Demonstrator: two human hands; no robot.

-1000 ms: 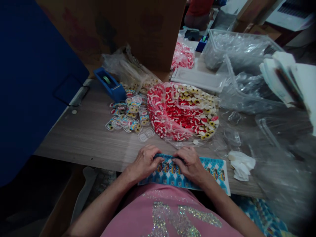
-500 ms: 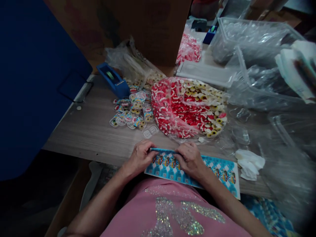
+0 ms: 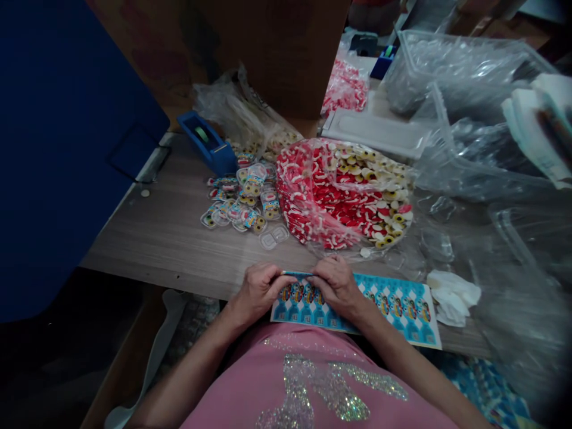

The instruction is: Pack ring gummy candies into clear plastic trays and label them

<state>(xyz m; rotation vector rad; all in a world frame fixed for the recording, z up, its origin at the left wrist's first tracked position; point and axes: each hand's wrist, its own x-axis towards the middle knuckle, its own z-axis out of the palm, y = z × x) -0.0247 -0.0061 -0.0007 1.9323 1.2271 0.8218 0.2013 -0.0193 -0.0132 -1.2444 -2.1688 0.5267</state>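
Note:
A blue printed sticker sheet [image 3: 397,307] with rows of colourful cartoon figures lies at the table's front edge, against my body. My left hand [image 3: 260,293] pinches the sheet's far edge near its left end. Close beside it, my right hand [image 3: 338,286] pinches the same edge, thumb on top, its forearm crossing over the sheet. The far edge looks bent up between the two hands. Just beyond lies an empty clear plastic shell [image 3: 273,236], and behind that a pile of small filled packs [image 3: 243,202] with yellow and red pieces inside.
A large clear bag of red-and-white and yellow pieces [image 3: 339,196] lies mid-table. Left of it stands a blue tape dispenser [image 3: 208,143]. At right are clear plastic bins [image 3: 447,119] and a crumpled white tissue [image 3: 453,297]. A cardboard box [image 3: 250,47] rises behind.
The sheet has shifted slightly right and turned a little, its right end rising away from my body. Both hands keep their pinch on its far edge.

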